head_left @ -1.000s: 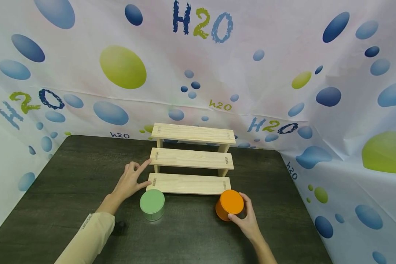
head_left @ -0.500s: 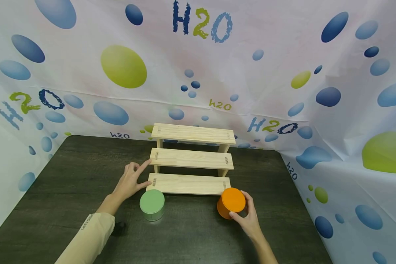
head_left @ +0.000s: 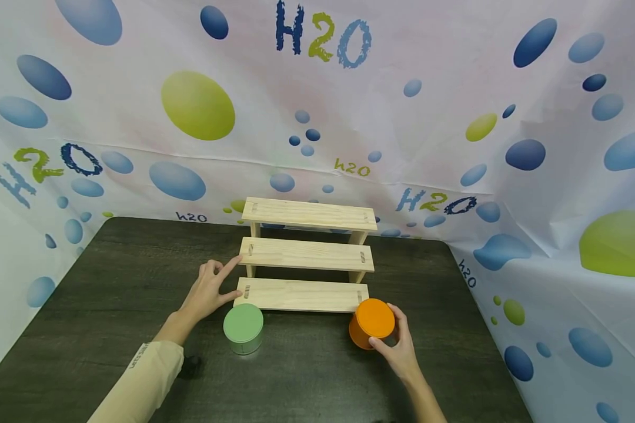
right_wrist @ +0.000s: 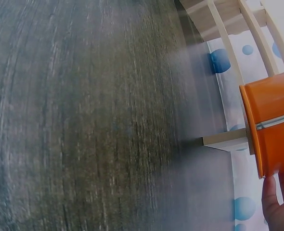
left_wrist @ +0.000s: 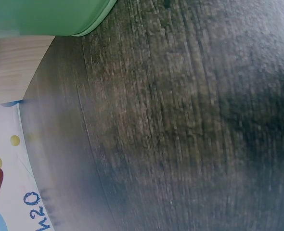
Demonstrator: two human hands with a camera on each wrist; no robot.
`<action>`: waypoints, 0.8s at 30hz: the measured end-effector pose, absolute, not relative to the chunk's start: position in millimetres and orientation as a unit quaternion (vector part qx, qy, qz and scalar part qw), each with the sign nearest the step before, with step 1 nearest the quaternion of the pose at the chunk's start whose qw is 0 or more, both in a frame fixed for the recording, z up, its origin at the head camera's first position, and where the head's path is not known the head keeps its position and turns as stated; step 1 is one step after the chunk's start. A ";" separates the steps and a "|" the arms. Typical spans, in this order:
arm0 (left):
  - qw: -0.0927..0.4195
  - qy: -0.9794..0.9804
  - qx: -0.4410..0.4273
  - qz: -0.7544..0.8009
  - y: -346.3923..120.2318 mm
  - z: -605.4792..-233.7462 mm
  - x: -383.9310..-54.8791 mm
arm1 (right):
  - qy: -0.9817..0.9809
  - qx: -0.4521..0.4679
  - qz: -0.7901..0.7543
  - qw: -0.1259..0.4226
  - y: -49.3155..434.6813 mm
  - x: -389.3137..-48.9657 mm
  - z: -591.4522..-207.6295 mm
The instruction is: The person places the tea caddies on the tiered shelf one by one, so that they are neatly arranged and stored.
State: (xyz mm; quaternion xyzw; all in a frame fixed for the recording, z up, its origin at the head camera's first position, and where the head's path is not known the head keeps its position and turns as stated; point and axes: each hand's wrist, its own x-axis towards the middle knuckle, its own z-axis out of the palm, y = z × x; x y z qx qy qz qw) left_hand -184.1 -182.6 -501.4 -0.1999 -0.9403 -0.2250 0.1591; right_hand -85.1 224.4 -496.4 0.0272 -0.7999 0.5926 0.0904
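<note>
My right hand (head_left: 400,354) grips an orange round tin (head_left: 372,323) from its right side, with the thumb at the front. The tin is by the right end of the lowest step of a three-tier wooden step shelf (head_left: 303,295). In the right wrist view, fingertips (right_wrist: 270,190) lie against the side of the orange tin (right_wrist: 279,149). My left hand (head_left: 205,292) has index finger and thumb stretched out, touching the left ends of the middle and lowest steps. A green round tin (head_left: 243,329) stands before the lowest step's left end, right of that hand.
A dark wood-grain table (head_left: 291,382) lies under everything. Behind and to the right hangs a white sheet (head_left: 349,117) printed with blue and green bubbles. The shelf stands near the table's back edge.
My right hand has shifted the orange tin slightly up and to the right in the head view. My left hand, the shelf and the green tin have stayed put.
</note>
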 end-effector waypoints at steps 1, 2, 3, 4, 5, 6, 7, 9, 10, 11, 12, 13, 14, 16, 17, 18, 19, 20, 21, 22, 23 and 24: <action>0.157 -0.941 -0.200 -0.225 -182.7 -501.0 -184.2 | -0.800 0.027 0.592 0.091 224.2 -85.0 -496.1; 0.155 -0.941 -0.199 -0.225 -182.9 -500.8 -184.0 | -0.800 0.027 0.592 0.090 224.2 -85.3 -496.2; 0.154 -0.942 -0.198 -0.224 -183.0 -500.7 -183.8 | -0.800 0.028 0.593 0.092 224.1 -85.3 -496.0; 0.153 -0.942 -0.198 -0.225 -183.0 -500.5 -183.7 | -0.799 0.029 0.593 0.092 224.0 -85.2 -495.7; 0.153 -0.942 -0.198 -0.224 -183.1 -500.7 -184.0 | -0.799 0.031 0.593 0.094 224.1 -85.1 -495.5; 0.153 -0.942 -0.198 -0.225 -183.0 -500.8 -184.1 | -0.799 0.032 0.593 0.093 224.2 -85.1 -495.3; 0.155 -0.941 -0.198 -0.225 -182.9 -500.9 -184.2 | -0.799 0.033 0.593 0.094 224.2 -85.2 -494.8; 0.160 -0.940 -0.199 -0.226 -182.8 -501.6 -184.4 | -0.799 0.035 0.593 0.094 224.5 -85.3 -494.3; 0.160 -0.940 -0.199 -0.226 -182.8 -501.5 -184.7 | -0.799 0.036 0.593 0.094 224.6 -85.5 -494.2; 0.160 -0.940 -0.199 -0.227 -182.7 -501.5 -184.9 | -0.799 0.036 0.592 0.094 224.8 -85.9 -494.2; 0.160 -0.940 -0.199 -0.227 -182.7 -501.3 -184.8 | -0.800 0.036 0.591 0.095 224.8 -86.1 -494.0; 0.159 -0.940 -0.199 -0.228 -182.7 -501.1 -184.7 | -0.801 0.035 0.591 0.095 224.8 -86.3 -493.8; 0.156 -0.940 -0.198 -0.228 -182.7 -501.0 -184.5 | -0.802 0.034 0.589 0.095 224.8 -86.4 -493.7; 0.150 -0.942 -0.195 -0.229 -182.8 -500.8 -183.8 | -0.803 0.033 0.587 0.093 224.5 -86.5 -493.5; 0.147 -0.942 -0.194 -0.230 -182.9 -500.7 -183.5 | -0.804 0.033 0.586 0.093 224.4 -86.6 -493.4; 0.145 -0.943 -0.193 -0.229 -183.0 -500.7 -183.3 | -0.805 0.032 0.586 0.092 224.3 -86.8 -493.4; 0.143 -0.944 -0.192 -0.229 -183.0 -500.6 -183.1 | -0.805 0.032 0.585 0.092 224.3 -87.0 -493.4; 0.141 -0.944 -0.190 -0.229 -183.0 -500.5 -183.0 | -0.805 0.033 0.585 0.092 224.3 -87.3 -493.4; 0.140 -0.944 -0.189 -0.230 -182.9 -500.4 -183.0 | -0.804 0.033 0.586 0.093 224.4 -87.6 -493.4; 0.139 -0.944 -0.189 -0.230 -182.9 -500.4 -183.0 | -0.804 0.034 0.586 0.094 224.5 -87.9 -493.2; 0.139 -0.944 -0.189 -0.230 -182.8 -500.2 -183.2 | -0.803 0.035 0.587 0.096 224.6 -88.3 -492.9; 0.140 -0.944 -0.189 -0.231 -182.7 -500.2 -183.3 | -0.803 0.037 0.587 0.097 224.7 -88.6 -492.5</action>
